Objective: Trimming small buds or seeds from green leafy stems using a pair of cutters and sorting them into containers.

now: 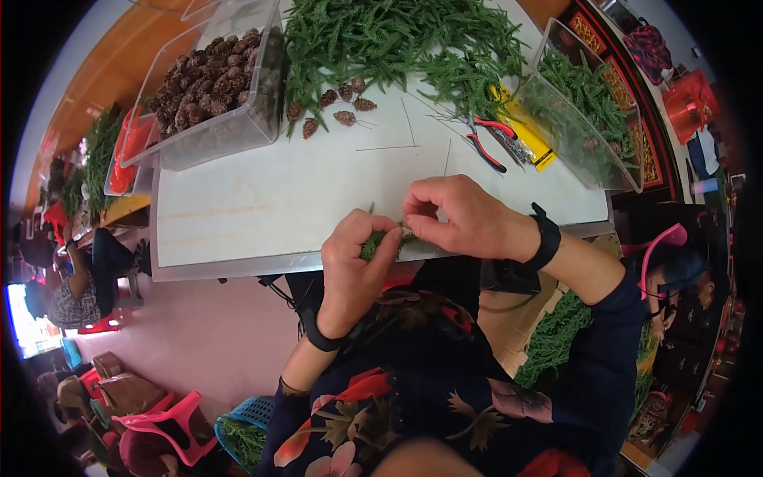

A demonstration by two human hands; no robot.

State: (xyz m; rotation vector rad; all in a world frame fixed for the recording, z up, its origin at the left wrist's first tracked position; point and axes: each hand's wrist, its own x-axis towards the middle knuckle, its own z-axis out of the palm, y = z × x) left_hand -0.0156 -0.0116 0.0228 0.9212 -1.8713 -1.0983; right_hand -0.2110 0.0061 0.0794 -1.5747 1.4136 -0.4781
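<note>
Close to the table's front edge, my left hand (356, 258) is closed around a small green artificial sprig (369, 246). Part of the sprig is hidden by the fingers. My right hand (455, 213) meets the left fingertips in a pinch at the sprig's end; what it grips there is too small to make out. Thin dark wires (387, 149) lie on the white table (230, 215) beyond the hands. Farther right are pliers (486, 153) with red and black handles, beside a yellow package (531, 133). Several loose pine cones (344, 118) lie farther back.
A clear bin of pine cones (208, 87) stands at the back left, a clear bin of greenery (592, 103) at the right. Green sprigs (397, 40) are heaped at the back. Below are a cardboard box (502, 334) and a blue basket (248, 412). Other people sit nearby.
</note>
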